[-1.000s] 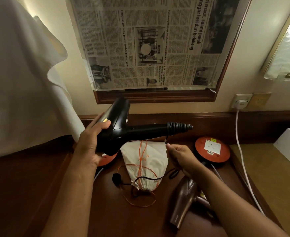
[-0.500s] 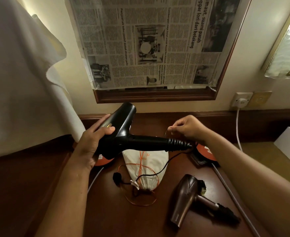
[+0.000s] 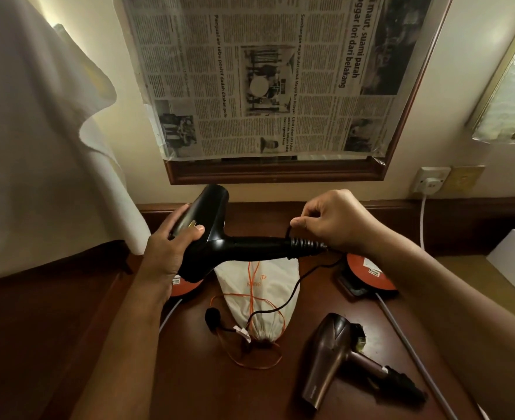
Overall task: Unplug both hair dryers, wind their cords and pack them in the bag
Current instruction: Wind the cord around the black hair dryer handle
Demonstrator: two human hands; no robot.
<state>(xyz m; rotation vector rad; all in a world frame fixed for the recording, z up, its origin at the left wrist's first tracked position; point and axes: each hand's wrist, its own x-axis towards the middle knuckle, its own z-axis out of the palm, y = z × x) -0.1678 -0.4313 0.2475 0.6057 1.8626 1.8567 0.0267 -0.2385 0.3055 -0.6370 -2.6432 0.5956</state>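
- A left hand grips the body of a black hair dryer, held level above a dark wooden tabletop.
- The right hand pinches its black cord at the handle's ribbed end.
- A white drawstring bag lies beneath; a brown hair dryer rests nearer the camera, to the right.

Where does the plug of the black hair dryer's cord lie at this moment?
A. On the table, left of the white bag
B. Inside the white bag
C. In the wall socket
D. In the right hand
A: the plug lies on the table, just left of the white bag.
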